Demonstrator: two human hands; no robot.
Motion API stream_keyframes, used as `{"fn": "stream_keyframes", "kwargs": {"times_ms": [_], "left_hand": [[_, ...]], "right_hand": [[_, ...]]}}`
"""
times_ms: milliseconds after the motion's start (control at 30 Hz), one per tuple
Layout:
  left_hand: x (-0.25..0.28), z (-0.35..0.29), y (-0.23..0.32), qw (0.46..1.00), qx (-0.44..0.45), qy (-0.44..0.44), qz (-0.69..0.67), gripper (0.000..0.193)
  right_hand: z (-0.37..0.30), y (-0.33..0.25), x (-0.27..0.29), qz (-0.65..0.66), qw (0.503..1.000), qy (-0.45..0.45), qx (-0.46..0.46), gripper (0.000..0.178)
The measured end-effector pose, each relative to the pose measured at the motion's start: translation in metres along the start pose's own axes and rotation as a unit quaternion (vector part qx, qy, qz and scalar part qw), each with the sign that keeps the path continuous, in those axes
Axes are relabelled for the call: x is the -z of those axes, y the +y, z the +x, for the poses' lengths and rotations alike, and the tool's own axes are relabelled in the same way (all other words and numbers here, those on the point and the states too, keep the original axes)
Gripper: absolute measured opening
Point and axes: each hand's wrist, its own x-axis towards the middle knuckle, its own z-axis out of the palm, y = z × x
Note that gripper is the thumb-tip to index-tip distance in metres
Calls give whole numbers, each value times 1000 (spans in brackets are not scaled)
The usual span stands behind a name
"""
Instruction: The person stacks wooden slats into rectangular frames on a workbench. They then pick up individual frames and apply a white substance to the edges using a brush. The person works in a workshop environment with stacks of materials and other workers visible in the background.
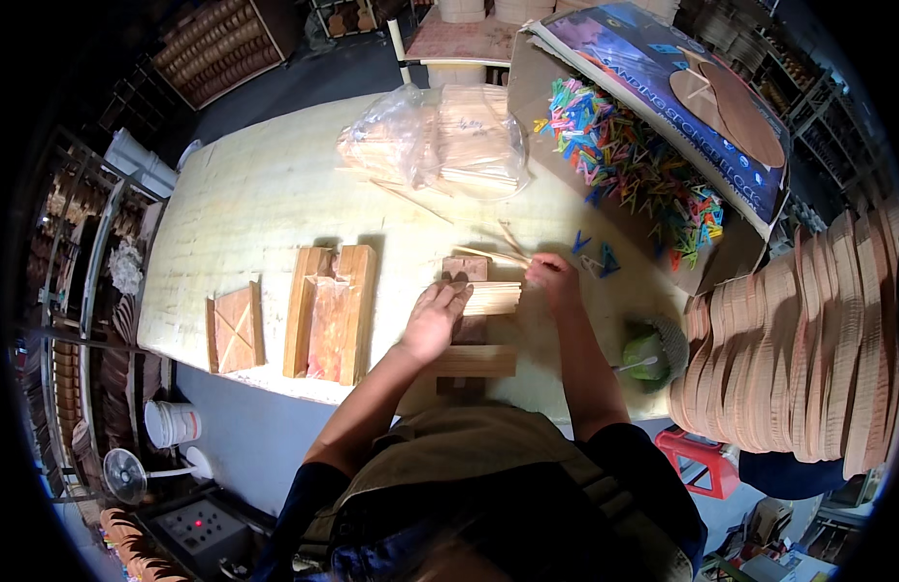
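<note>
**Left hand on strip bundle, right hand at loose strip**

Left hand (432, 315) is clasped over the left end of the strip bundle (495, 299), fingers bent on top. Bundle lies crosswise on the reddish wooden block (466, 267), right end sticking out toward the right hand (554, 276). Right fingertips are at the right end of a thin strip (490, 253), just beyond the bundle; can't tell if pinched or only touched.

Near side of bundle: wooden bar (478, 361), also crosswise. Left: two-rail wooden jig (357, 315), then a flat wooden piece (236, 328) with crossed sticks. Far side: clear plastic bag (478, 141) of strips. Far right: cardboard box (529, 82) full of coloured clips (604, 145); a few loose clips (607, 257) on the table (226, 213) near the right hand. Near right: green container (645, 355), beside stacked curved wood parts (789, 339).
</note>
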Motion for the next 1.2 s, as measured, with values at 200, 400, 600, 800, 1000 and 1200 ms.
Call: {"fn": "stream_keyframes", "kwargs": {"times_ms": [200,400,600,800,1000,1200], "left_hand": [[6,6,7,998,23,-54,24,56],[7,6,5,997,17,-66,31,57],[8,5,4,997,16,-61,32,57],[5,5,2,1000,-2,-26,9,56],[4,9,4,998,14,-56,24,54],[4,7,2,999,-10,-36,28,57]], "right_hand": [[1,-8,-10,-520,787,60,325,41],[25,-17,-17,-498,806,-21,320,42],[35,-15,4,-307,904,-295,46,36],[28,-18,18,-363,894,-226,135,11],[35,-15,3,-425,861,-133,244,13],[34,11,-4,-560,759,-13,333,10]]}}
